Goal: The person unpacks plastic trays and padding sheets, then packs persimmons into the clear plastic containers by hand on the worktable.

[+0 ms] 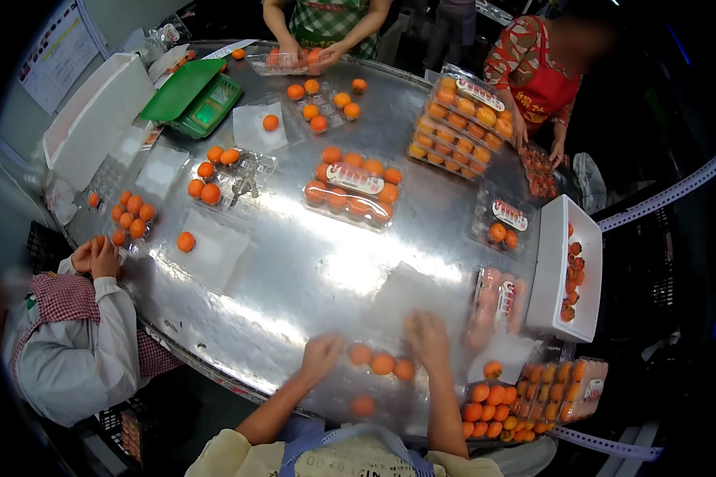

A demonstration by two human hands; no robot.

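My left hand (321, 358) is at the near side of the metal table (294, 278), its fingers curled beside a clear plastic tray; what they hold, if anything, is hidden. My right hand (427, 340) is at the tray's other side, blurred, with something small and orange-green at its fingertips that I cannot make out. Between the hands lies a row of three orange fruits (382, 363), and another orange fruit (363, 406) lies nearer to me. A translucent sheet (406, 296) spreads just beyond my hands.
Packed fruit boxes (354, 187) stand mid-table, with stacked boxes (460, 123) behind. A white foam box (541, 270) and loose fruits (485, 409) are at my right. A green scale (207, 107) stands far left. Co-workers are at the left, back and right.
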